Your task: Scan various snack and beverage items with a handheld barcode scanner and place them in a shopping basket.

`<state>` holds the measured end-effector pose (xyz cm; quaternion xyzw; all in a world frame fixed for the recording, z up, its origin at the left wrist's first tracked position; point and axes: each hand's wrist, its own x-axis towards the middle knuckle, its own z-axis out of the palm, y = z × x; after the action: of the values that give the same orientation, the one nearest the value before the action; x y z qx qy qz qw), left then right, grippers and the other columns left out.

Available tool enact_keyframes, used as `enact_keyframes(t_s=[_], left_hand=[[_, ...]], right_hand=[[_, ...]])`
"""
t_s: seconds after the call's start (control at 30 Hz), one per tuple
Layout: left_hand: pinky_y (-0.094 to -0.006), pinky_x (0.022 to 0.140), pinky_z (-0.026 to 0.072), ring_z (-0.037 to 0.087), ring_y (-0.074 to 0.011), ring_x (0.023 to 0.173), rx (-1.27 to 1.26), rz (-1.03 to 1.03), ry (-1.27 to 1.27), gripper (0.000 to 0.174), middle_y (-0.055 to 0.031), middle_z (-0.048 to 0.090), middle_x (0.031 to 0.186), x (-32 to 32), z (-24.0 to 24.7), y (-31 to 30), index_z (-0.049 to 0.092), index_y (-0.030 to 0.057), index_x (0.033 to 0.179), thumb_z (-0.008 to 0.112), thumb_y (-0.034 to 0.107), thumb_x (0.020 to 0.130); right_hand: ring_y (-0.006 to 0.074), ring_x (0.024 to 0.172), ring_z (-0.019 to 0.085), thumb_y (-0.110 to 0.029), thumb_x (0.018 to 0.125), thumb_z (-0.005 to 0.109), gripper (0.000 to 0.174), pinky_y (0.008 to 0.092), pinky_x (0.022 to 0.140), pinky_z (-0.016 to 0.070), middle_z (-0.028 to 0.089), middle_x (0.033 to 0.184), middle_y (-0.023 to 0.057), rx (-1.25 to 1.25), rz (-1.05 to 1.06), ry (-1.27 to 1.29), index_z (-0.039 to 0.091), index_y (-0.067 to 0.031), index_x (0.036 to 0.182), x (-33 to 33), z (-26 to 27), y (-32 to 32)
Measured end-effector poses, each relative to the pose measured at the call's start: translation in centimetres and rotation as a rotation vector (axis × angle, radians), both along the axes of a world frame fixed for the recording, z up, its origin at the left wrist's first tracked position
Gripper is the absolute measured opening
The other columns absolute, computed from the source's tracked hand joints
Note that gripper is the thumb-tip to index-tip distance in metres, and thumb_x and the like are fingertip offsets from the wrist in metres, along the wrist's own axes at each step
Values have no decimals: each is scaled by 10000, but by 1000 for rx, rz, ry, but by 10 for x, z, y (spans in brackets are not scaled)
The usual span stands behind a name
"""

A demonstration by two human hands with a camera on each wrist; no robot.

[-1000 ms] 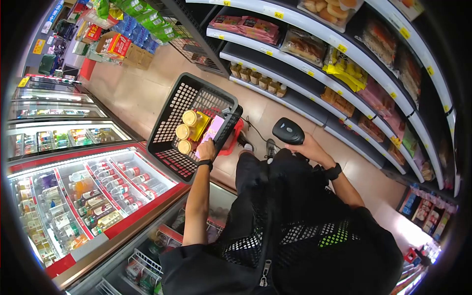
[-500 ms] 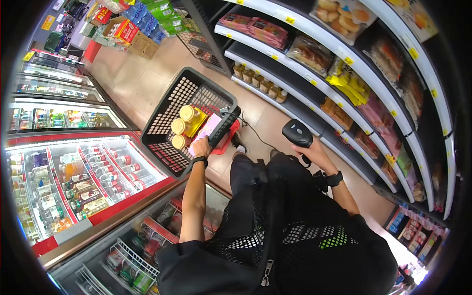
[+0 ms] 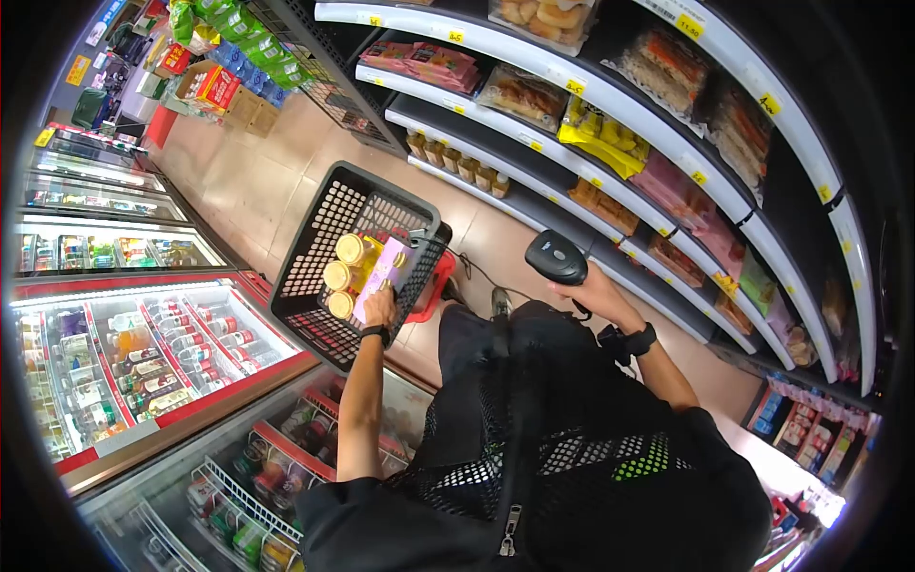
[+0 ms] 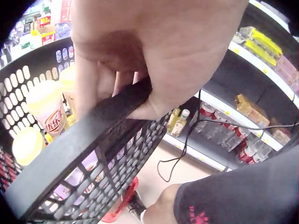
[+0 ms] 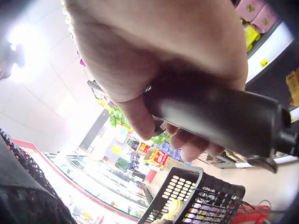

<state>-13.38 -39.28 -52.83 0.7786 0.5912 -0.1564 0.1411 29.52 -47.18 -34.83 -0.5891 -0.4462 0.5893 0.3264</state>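
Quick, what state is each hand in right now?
Left hand: closed, gripping the edge of the black basket.
Right hand: closed around a black handheld scanner.

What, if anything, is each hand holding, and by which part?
The left hand grips the black shopping basket by its rim; the right hand holds the black scanner by its handle.

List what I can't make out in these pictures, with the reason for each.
Basket bottom beneath the round yellow-lidded cups in the black slotted plastic basket: head view, hidden by the cups.
Left hand's fingertips: left wrist view, behind the basket rim.
Wide head of the black plastic handheld scanner: right wrist view, mostly behind the right hand.
Small print on the lilac rectangular box: head view, too small.
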Motion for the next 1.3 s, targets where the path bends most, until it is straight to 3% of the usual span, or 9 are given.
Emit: enact_keyframes(t_s=[0.1,0.23,0.33,0.47,0.7,0.87,1.07,1.13,1.3], left_hand=[[-497,643,517,663,-390,754,-50,80,-132,304,-219,664,804,22,-9,-29,531,40,1102,541,154,821],[-505,684,521,665,-397,772,-183,55,-96,314,-221,665,797,53,-9,-69,573,65,1073,587,110,762],[-501,685,525,667,-400,771,-226,19,-150,347,-229,664,779,66,-10,-93,580,61,1082,588,68,736],[-476,586,519,648,-381,651,-87,-63,-160,298,-215,638,718,75,-26,-106,587,38,1049,573,111,761],[-470,648,529,667,-373,722,-92,-69,-94,257,-207,661,746,81,-11,-102,611,29,1017,566,83,770],[-482,687,523,669,-371,752,-131,62,5,341,-197,672,808,96,-1,-105,593,62,1100,609,222,800],[-496,724,526,648,-404,828,-127,62,55,330,-221,661,878,83,-14,-94,548,88,1118,567,190,804],[-505,711,516,642,-412,821,-44,73,-17,291,-228,658,873,90,5,-95,563,82,1091,564,211,830],[-532,696,499,633,-434,818,-93,80,24,443,-255,643,853,119,11,-107,595,81,1039,478,492,920]], right_hand=[[61,657,517,-152,816,724,310,242,593,448,595,798,1,60,27,17,595,-1,1054,-6,-4,-3],[50,635,508,-160,817,725,290,233,569,434,589,767,-1,159,5,-7,601,-7,1030,-10,-4,-12],[47,636,514,-146,821,722,281,226,570,432,584,754,-5,-62,5,24,606,-9,1037,-7,3,-27],[49,640,509,-102,825,714,257,222,571,428,578,740,-20,-50,-71,41,610,2,1035,-8,8,-44],[65,687,525,-147,801,743,280,242,629,450,627,809,6,-87,-151,-30,624,-5,1012,31,10,-81],[78,714,534,-146,792,751,310,257,671,459,630,822,8,59,-193,-13,616,6,1024,75,12,-101],[94,764,550,-145,778,761,372,270,727,471,653,882,48,27,-134,-27,598,23,1067,137,29,-130],[114,810,566,-142,770,767,392,279,780,473,667,927,71,176,-121,-4,596,23,1082,153,27,-138],[163,960,590,-141,743,777,520,299,891,451,655,1081,138,211,-45,-4,563,46,1178,178,27,-151]])
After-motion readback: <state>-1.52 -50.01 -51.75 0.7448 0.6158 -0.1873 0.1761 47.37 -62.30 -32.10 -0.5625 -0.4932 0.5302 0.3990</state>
